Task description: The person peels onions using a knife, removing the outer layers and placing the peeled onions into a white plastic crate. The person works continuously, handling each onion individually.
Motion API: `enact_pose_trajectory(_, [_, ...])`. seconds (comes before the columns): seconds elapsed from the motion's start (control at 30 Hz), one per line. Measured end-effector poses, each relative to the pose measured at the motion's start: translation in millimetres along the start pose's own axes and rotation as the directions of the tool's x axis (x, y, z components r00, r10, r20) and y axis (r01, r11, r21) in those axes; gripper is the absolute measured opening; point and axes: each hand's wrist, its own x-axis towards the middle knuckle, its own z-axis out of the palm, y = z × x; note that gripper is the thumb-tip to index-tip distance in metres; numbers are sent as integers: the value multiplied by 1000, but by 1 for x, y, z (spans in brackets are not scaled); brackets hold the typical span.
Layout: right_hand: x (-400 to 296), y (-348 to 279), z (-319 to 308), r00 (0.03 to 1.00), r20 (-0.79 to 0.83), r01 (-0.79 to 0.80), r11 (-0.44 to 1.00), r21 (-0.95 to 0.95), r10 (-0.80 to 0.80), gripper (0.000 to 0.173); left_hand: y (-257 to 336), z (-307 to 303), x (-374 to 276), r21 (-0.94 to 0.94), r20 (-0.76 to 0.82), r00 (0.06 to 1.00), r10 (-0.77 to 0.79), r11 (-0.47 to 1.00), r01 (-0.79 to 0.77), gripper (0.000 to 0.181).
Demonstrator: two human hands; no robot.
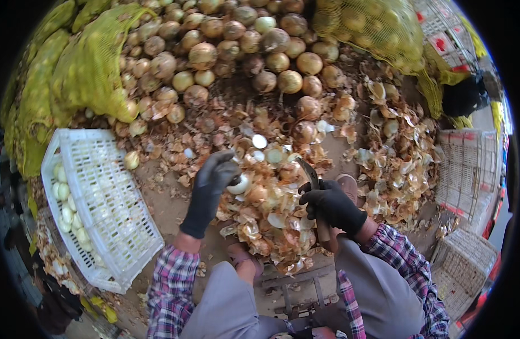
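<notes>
My left hand (213,180), in a dark glove, has its fingers curled on a white peeled onion (239,185) above a heap of onion skins (272,224). My right hand (334,207), also gloved, grips a knife (309,173). Its blade points up and to the left, away from my body, and its handle shows below the fist. Between and beyond the hands, pale cut onion pieces (259,141) lie among the skins. Farther off is a large pile of unpeeled onions (202,56).
At left a white plastic crate (111,203) holds peeled onions (69,212). Yellow mesh sacks (90,72) stand behind it, with another onion-filled sack (370,29) at the upper right. White crates (467,169) line the right side. A metal frame (300,286) lies between my legs.
</notes>
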Motion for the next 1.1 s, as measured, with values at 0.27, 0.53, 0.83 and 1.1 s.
enact_pose_trajectory(0.27, [-10,13,-43,968,32,250,964,-96,-248,17,-51,120,117,914,402,867,293,-67,-401,45])
enact_pose_trajectory(0.53, [-15,-9,-41,985,-90,160,976,147,-148,20,-61,62,136,852,108,990,92,504,-140,73])
enact_pose_trajectory(0.83, [-12,-31,-3,948,184,233,959,163,-261,26,7,103,0,-105,66,993,-99,989,105,66])
enact_pose_trajectory(1.1, [0,-26,30,573,434,819,478,-317,-695,35,26,70,-45,-306,122,952,-280,902,305,60])
